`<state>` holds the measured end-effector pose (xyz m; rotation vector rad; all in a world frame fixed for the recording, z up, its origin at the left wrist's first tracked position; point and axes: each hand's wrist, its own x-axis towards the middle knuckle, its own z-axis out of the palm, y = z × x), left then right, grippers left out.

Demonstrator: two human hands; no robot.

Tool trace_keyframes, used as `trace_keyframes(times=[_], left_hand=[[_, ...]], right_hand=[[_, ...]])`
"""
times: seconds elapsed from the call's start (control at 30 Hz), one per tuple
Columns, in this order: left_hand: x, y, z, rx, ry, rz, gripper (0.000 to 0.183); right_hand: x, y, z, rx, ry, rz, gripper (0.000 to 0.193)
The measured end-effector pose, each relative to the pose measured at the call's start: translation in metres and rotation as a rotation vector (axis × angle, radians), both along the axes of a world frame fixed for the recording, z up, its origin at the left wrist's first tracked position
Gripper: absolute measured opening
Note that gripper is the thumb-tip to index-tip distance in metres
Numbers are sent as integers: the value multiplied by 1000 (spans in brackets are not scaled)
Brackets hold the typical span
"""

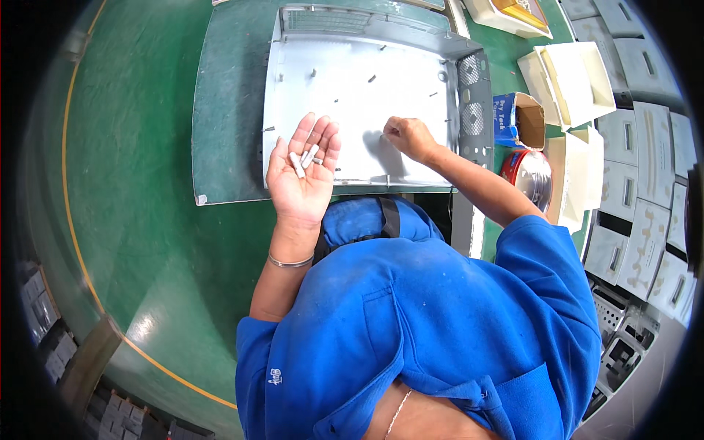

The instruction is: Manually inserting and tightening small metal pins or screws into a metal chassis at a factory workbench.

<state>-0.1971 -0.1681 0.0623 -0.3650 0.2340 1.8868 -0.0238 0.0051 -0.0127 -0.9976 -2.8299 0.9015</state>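
My left hand [302, 192] is palm up, its fingers loosely extended, over the near left part of a pale metal chassis [352, 59]. Several short silver-white cylinders, like metal standoffs [297, 166], lie in the palm by the fingers. Over the chassis floor to the right, my right hand [412, 138] is closed with its fingertips together and casts a shadow. Whatever those fingertips may hold is hidden. Small upright posts [372, 78] stand scattered on the chassis floor. Its right wall has round perforated patches [471, 70].
The chassis rests on a green-topped table [227, 110]. To its right are a blue cardboard box [506, 121], a round red-rimmed container [529, 178] and cream plastic bins [579, 88]. Grey metal panels [616, 187] are stacked at the far right. Green floor [139, 183] with a yellow line lies left.
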Motion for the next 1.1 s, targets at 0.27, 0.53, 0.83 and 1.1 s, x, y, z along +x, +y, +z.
trace_keyframes(times=[0.27,0.53,0.83,1.1], left_hand=[[-1,3,-4,60,-15,-29,45],[2,4,9,72,-21,-53,51],[8,4,16,223,-57,-55,64],[13,9,22,297,-4,-90,71]], right_hand=[[-5,3,-6,30,18,4,6],[-5,0,-5,15,-48,42,8],[-4,-2,-11,23,-74,-6,7],[-12,4,2,70,-191,103,11]])
